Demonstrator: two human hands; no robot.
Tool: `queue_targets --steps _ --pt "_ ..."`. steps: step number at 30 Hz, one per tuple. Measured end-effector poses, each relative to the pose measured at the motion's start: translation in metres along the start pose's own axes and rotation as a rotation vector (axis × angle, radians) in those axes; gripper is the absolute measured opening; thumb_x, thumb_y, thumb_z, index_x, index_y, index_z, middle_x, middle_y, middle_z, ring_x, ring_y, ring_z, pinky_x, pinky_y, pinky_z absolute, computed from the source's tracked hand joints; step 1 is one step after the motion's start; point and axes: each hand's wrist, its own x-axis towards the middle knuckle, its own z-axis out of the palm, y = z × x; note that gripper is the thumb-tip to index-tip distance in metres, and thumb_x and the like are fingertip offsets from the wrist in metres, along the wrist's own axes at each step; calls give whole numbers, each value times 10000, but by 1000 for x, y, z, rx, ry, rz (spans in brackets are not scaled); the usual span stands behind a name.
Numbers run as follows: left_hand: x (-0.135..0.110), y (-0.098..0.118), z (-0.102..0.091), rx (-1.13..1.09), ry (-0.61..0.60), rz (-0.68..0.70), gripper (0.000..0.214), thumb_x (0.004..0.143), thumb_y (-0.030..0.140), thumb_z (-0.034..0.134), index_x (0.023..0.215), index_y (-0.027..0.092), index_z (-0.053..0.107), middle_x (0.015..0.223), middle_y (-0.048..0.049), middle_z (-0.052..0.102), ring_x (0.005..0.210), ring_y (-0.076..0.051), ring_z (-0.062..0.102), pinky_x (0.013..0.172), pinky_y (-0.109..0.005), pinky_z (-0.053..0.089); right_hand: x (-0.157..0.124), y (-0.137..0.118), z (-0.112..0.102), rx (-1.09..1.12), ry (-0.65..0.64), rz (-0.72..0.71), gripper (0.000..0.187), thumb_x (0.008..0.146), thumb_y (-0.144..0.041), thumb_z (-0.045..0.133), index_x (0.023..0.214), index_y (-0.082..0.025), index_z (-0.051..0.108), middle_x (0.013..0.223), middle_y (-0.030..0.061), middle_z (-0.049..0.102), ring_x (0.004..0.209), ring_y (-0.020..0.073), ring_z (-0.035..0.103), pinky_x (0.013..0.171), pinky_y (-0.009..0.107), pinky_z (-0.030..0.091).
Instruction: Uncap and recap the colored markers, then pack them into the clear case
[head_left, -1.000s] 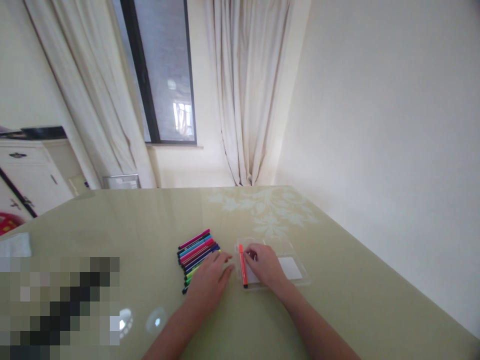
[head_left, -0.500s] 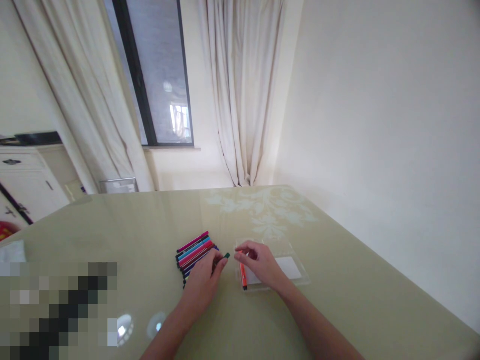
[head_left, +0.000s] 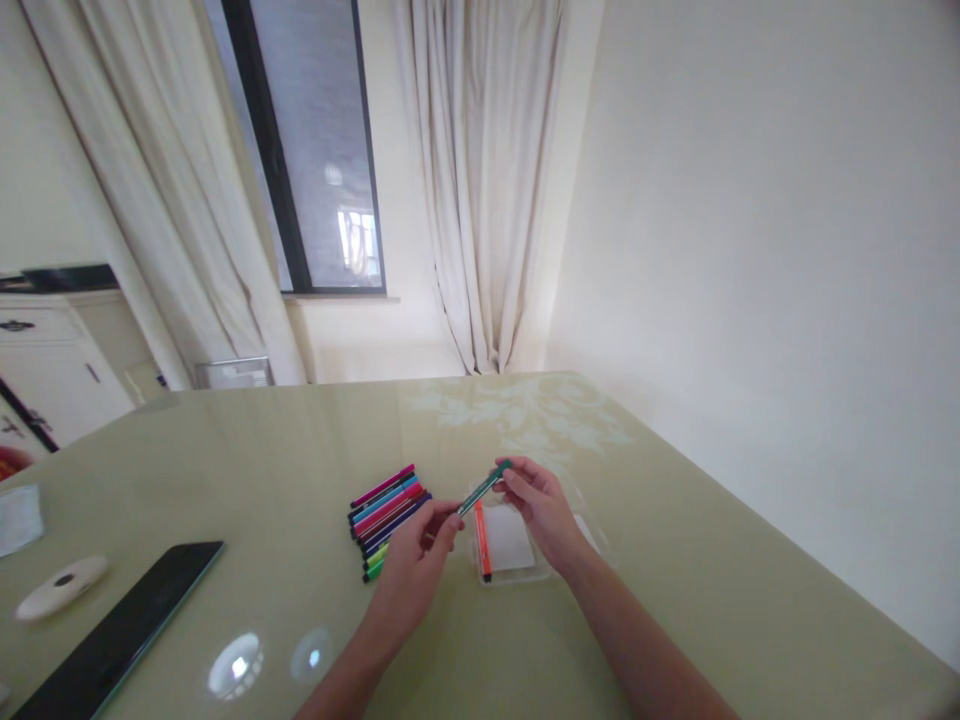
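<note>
A green marker pen point(head_left: 482, 490) is held in the air between my two hands, slanting up to the right. My left hand point(head_left: 421, 545) pinches its lower end, while the fingers of my right hand point(head_left: 536, 500) are closed on the upper end. Beneath my right hand lies a clear plastic case point(head_left: 517, 576) with a white sheet in it, partly hidden by the hand. One orange marker point(head_left: 482, 545) rests along the case's left side. To the left, a row of several coloured markers point(head_left: 386, 505) lies on the table, partly covered by my left hand.
The pale green glossy table point(head_left: 285, 480) carries a dark flat tablet-like object point(head_left: 127, 630) at front left. Near it are a white oval object point(head_left: 64, 588) and a folded white cloth or tissue point(head_left: 19, 520). A wall point(head_left: 750, 300) borders the table's right side.
The green marker has come up from the pen row into full view. My right hand has moved slightly up and right and now grips its upper end.
</note>
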Motion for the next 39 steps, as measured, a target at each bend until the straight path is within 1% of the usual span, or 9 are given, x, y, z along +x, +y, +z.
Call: queue_targets --steps 5,9,11,15,20,23,26,33,39 --pt "-2 5 0 69 30 16 376 932 520 597 1073 196 725 922 -48 764 806 -206 684 668 -286 516 -4 1 7 -4 -12 23 479 698 -488 863 1061 -196 750 1018 89 778 840 203 722 733 290 520" --pt "-6 6 4 188 -31 65 343 952 494 581 1081 217 736 979 -57 774 818 -213 694 686 -312 546 -1 3 4 -50 20 19 493 696 -489 854 1074 -189 753 985 91 785 856 221 724 728 303 525" --pt "-10 3 7 306 -108 156 308 945 457 606 1130 245 731 1120 -71 759 990 -244 694 838 -367 570 2 2 -4 -80 59 19 500 693 -486 845 1080 -182 757 966 90 786 838 218 721 711 301 525" --pt "-18 -9 15 585 -260 305 466 897 381 696 1348 285 627 1421 -74 632 1305 -290 571 1140 -489 432 7 0 -21 -238 83 79 397 703 -422 806 1009 -171 773 880 66 788 754 189 713 668 280 511" --pt "-19 -16 17 671 -313 294 413 913 324 675 1320 272 628 1392 -71 648 1264 -277 598 1110 -463 460 8 12 -24 -478 -19 149 293 738 -327 733 976 -158 764 775 51 784 687 190 726 592 263 492" --pt "-19 -13 16 674 -306 301 480 917 328 666 1385 290 568 1361 -66 658 1238 -272 607 1089 -455 472 9 25 -17 -589 -22 71 301 747 -283 714 1017 -150 738 723 43 771 636 198 723 581 279 519" --pt "-19 -9 16 717 -319 347 440 941 300 626 1378 326 578 1417 -62 613 1264 -278 581 1102 -469 452 7 32 -11 -752 -10 -26 280 761 -208 685 1036 -169 725 825 48 780 654 178 720 644 286 551" --pt "-21 -4 17 764 -344 330 398 941 277 625 1337 317 618 1426 -63 591 1267 -294 562 1102 -485 455 1 24 -7 -1060 -55 -128 74 785 -171 682 814 -201 744 797 24 753 699 169 667 691 274 492" --pt "-23 1 20 768 -347 323 339 945 262 617 1277 316 654 1433 -59 584 1269 -296 560 1100 -483 451 -3 19 -5 -1228 -100 -130 128 807 -187 666 727 -214 762 769 33 752 742 191 657 713 290 447"
